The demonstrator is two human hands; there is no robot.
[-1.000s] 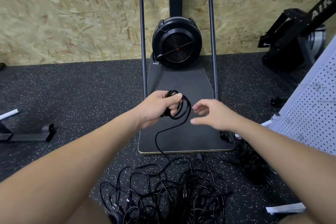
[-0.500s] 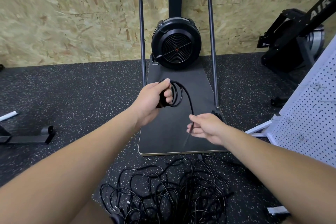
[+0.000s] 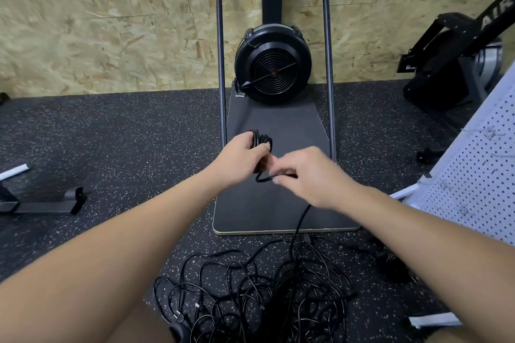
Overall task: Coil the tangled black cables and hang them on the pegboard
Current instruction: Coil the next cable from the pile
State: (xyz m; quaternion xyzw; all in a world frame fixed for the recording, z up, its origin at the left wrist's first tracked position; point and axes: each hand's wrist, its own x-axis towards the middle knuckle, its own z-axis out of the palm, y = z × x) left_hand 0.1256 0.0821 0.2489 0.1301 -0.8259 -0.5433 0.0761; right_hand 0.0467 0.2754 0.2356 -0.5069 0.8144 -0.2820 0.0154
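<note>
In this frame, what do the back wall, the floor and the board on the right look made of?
Back wall: oriented strand board by its pressed wood flakes, bare and matte. Floor: probably rubber matting, black with pale flecks. Pegboard: white sheet with a regular hole grid; metal or painted hardboard, I cannot tell.

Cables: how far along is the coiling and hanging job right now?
Early. Done: nothing hangs on the visible part of the pegboard. In hand: the left hand grips a small coil, and the right hand pinches the same cable to add a loop; its tail runs down to the pile. Left: most cables lie tangled on the floor, all to be coiled and hung.
</note>
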